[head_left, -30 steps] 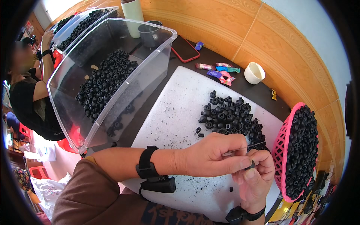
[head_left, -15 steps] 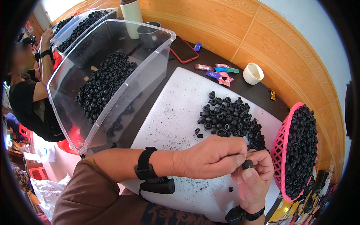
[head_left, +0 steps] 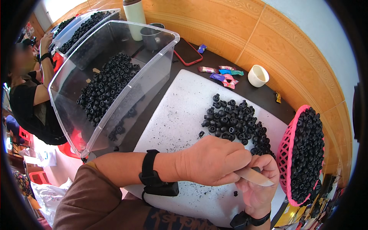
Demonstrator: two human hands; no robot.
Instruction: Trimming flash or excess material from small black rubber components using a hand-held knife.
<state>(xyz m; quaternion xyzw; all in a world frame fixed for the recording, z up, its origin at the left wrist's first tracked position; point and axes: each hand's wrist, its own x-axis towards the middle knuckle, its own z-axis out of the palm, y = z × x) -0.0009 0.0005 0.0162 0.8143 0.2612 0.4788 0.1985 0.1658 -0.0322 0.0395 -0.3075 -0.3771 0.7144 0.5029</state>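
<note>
My left hand (head_left: 214, 160) is closed round a small knife, and its pale blade (head_left: 253, 176) points right, across the fingers of the other hand. My right hand (head_left: 259, 182) pinches a small round black rubber piece (head_left: 256, 168), mostly hidden behind the blade and fingers. Both hands are over a white foam board (head_left: 168, 126) sprinkled with black crumbs. Beyond them on the board lies a heap of similar black rubber pieces (head_left: 230, 120). One tiny black bit (head_left: 235, 193) lies close to my right wrist.
A clear plastic bin (head_left: 111, 111) with many black pieces stands left. A pink basket (head_left: 285, 153) heaped with them is at right. Along the wall are a bottle (head_left: 134, 19), dark cup (head_left: 152, 36), phone (head_left: 188, 51), wrapped sweets (head_left: 226, 76) and white cup (head_left: 258, 75). A person (head_left: 34, 99) sits far left.
My left hand has turned and shifted slightly, so the blade now shows broadside in front of the black piece. My right hand stays nearly in place, still pinching.
</note>
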